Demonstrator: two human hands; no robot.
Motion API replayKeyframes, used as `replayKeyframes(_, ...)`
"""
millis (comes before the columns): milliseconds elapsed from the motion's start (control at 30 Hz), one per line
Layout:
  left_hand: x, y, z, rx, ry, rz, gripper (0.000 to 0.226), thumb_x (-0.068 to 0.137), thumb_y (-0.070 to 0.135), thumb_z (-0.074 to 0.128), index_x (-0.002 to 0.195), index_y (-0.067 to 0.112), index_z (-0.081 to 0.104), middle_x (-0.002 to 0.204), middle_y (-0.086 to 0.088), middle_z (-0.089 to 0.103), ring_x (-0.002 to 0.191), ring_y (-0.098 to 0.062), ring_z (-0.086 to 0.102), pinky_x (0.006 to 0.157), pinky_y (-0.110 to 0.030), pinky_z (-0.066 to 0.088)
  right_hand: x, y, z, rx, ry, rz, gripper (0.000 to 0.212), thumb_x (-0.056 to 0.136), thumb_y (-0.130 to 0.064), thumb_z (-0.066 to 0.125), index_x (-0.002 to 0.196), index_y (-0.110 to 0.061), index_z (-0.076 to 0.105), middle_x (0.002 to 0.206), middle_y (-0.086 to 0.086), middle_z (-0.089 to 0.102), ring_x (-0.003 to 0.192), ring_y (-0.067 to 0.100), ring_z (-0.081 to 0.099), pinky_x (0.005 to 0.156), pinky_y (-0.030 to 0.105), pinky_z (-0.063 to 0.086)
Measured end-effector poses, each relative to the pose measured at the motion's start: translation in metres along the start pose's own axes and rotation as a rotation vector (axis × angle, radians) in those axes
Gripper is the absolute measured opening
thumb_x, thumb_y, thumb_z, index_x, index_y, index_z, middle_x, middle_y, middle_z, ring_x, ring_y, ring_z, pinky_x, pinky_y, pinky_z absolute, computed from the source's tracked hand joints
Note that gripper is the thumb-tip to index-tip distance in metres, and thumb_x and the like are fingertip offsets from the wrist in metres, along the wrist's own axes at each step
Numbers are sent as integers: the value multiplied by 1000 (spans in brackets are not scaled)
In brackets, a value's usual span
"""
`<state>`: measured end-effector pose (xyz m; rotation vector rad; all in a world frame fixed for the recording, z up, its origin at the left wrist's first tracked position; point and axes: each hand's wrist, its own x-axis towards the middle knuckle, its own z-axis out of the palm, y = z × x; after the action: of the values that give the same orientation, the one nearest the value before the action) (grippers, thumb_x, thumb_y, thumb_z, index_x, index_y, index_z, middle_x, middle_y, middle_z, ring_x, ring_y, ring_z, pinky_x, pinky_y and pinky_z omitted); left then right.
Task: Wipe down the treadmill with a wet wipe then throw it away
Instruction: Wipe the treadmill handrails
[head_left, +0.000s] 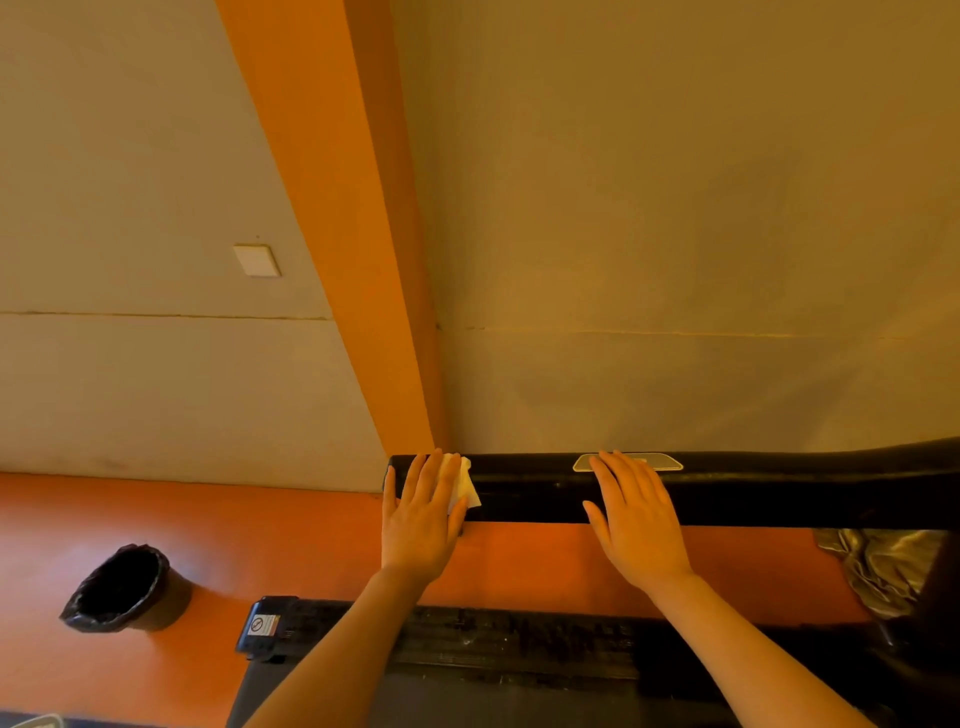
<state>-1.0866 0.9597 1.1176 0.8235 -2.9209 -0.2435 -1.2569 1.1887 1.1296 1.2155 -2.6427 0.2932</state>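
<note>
I see my left hand (420, 519) lying flat with its fingers (434, 475) straight and close together, pressing the white wet wipe (461, 483) against the far left end of the treadmill's black handlebar (779, 491). The wipe sits under the fingers and palm, and its crumpled edge pokes out on the side of the hand toward the bar's middle, draped over the front face of the bar. My right hand (636, 519) rests further along the same bar, fingers straight and slightly fanned, holding nothing; its fingertips overlap a pale oval plate (662, 461) set in the bar's top. The two hands are well apart on the bar. Below my forearms runs the treadmill's dark deck (519, 644), with a black end cap carrying a small warning sticker (264, 625). On the orange floor (208, 519) to the left stands a bin (127, 590) lined with a black bag, well apart from the wipe.
</note>
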Motion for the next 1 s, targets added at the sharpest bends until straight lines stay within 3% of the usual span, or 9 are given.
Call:
replayKeyframes(167,24,1,-17,0,-28,-60,80,88,57,-13,150,31,30,155,5,34,148,-17,20,121,-48,0,2,-3,-1,-6,-6,4,59,95,-47,31,131,-9,58,133,12,59,125,30,55,105,41,36)
replayKeyframes(333,14,-1,-16,-21,11,-37,84,91,61,-17,150,26,32,154,0,36,147,-21,23,120,-46,5,1,-2,1,-17,37,-4,52,100,-46,39,130,-9,59,131,12,60,124,31,56,105,41,36)
replayKeyframes(433,-1,-7,-6,-57,45,-38,71,99,56,-2,149,22,36,152,-4,40,145,-25,28,117,-49,16,1,-2,1,-19,47,-10,52,92,-43,48,130,-9,60,132,13,60,124,31,56,105,41,35)
replayKeyframes(600,8,-14,-8,-45,26,-57,77,94,60,-5,151,24,31,157,-2,32,148,-22,20,119,-45,6,2,0,1,-17,38,-18,52,90,-41,56,132,-9,58,134,12,59,126,30,55,106,41,37)
replayKeyframes(767,24,-12,-21,-57,11,-83,87,87,60,-12,149,21,36,154,-2,37,147,-22,24,120,-42,9,1,-2,0,-3,30,-3,54,92,-43,46,132,-10,58,134,12,59,127,30,54,106,41,36)
replayKeyframes(1000,-8,-21,0,-75,49,-71,71,100,55,4,151,15,33,156,-7,34,147,-24,19,119,-47,14,1,-2,3,-13,11,4,58,96,-48,32,134,-10,56,136,11,57,128,29,52,108,41,34)
